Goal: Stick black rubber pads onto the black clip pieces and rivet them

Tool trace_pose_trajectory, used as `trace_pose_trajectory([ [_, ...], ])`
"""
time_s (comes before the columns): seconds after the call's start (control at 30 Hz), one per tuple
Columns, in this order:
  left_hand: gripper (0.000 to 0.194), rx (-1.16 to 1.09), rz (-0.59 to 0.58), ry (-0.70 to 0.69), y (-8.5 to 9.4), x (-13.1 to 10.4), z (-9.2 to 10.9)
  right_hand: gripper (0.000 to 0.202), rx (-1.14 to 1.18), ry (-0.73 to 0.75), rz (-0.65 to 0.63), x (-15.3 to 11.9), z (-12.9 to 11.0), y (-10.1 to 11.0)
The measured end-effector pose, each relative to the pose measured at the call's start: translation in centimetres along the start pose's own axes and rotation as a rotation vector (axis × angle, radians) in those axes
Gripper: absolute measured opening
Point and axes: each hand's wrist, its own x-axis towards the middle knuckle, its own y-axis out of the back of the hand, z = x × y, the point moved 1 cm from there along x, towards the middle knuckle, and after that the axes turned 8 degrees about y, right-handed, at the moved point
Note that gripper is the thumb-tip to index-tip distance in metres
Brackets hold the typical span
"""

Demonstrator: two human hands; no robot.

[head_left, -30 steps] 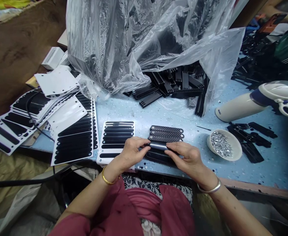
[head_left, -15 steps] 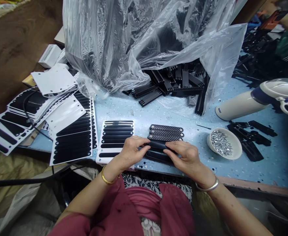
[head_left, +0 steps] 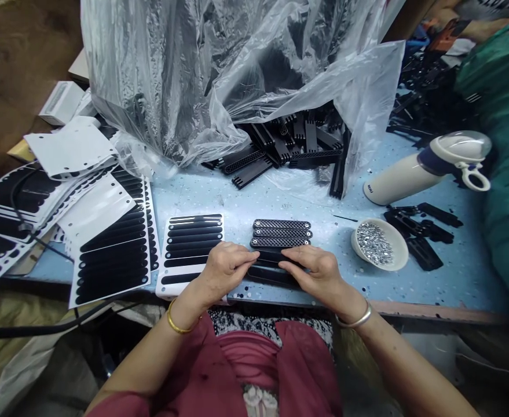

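Note:
A thin black strip (head_left: 270, 256) is stretched between my two hands, just below a row of black textured bars (head_left: 281, 233) with metal dots at their ends. My left hand (head_left: 228, 267) pinches its left end. At the other end, my right hand (head_left: 317, 271) has thumb and forefinger closed on the strip. More black pieces (head_left: 274, 277) lie beneath and in front of it, partly covered by my fingers. Left of my left hand is a white sheet (head_left: 162, 271) bearing black rounded strips.
A white bowl (head_left: 399, 255) of small metal parts and a cream bottle (head_left: 404, 179) stand on the right. Behind are black parts (head_left: 310, 136) under clear plastic (head_left: 158, 75). Sticker sheets (head_left: 93, 202) pile up at left. A person's green sleeve (head_left: 504, 116) shows at right.
The whole view has shifted, with the table items now further left and more of the green sleeve showing. Both hands keep their pinch, and the strip appears narrower, tilted differently.

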Motion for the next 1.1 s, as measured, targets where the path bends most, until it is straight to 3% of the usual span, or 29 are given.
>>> trace_pose_trajectory([
  [0.13, 0.015, -0.001, 0.003, -0.002, 0.0, 0.0, 0.1, 0.016, 0.042, -0.011, -0.013, -0.3, 0.3, 0.0],
  [0.5, 0.014, -0.022, -0.016, 0.022, 0.1, 0.3, 0.2, 0.016, 0.061, 0.127, 0.005, -0.6, 1.0, 0.0],
  [0.93, 0.014, -0.052, -0.019, 0.059, 0.1, 0.2, 0.0, 0.02, 0.201, 0.027, -0.029, -1.1, 1.5, 0.8],
  [1.1, 0.013, -0.057, -0.029, 0.066, 0.3, 0.4, 0.1, 0.015, 0.044, -0.175, 0.146, -3.6, 2.8, 2.9],
])
